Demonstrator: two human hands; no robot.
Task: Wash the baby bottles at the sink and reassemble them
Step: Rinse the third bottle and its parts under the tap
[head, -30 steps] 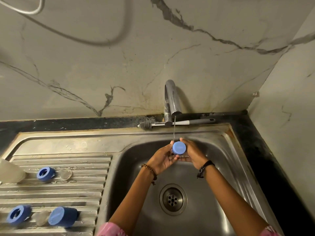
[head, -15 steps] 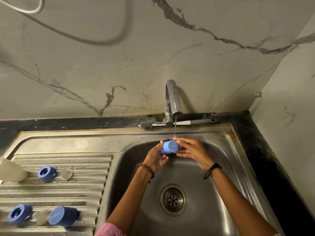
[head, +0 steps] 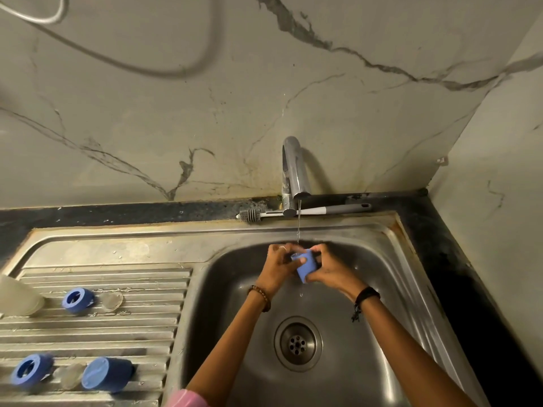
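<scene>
Step in hand: rinsing. You hold the blue cap (head: pixel 305 267) over the sink (head: pixel 390 277), just under the thin stream from the tap (head: pixel 293 168).

- Left hand (head: pixel 279 267): fingers curled round the cap's far end, thumb on its side.
- Right hand (head: pixel 329 267): fingers wrapped round the near end. Both hold the cap; neither is free.
- Cap: smooth plastic, short cylinder, tilted, a drop falling beneath it. Likely slippery when wet. Turn it slowly so the water reaches the inside and the rim; keep it low over the basin, so a slip costs little.
- Brush (head: pixel 302 212): bristled head, grey and white handle, lying along the ledge behind the tap. Within reach if the inside needs scrubbing.
- Drainboard (head: pixel 123 251): ribbed steel, wet. On it lie two blue rings (head: pixel 78 300) (head: pixel 30 370), a second cap (head: pixel 105 374), two clear soft-looking discs (head: pixel 111 301) (head: pixel 70 376), probably teats, and a translucent bottle (head: pixel 17 298) at the left edge.
- Judgement: all parts lie apart; reassembly not yet begun. Set the rinsed cap open side down on the ribs to drain.
</scene>
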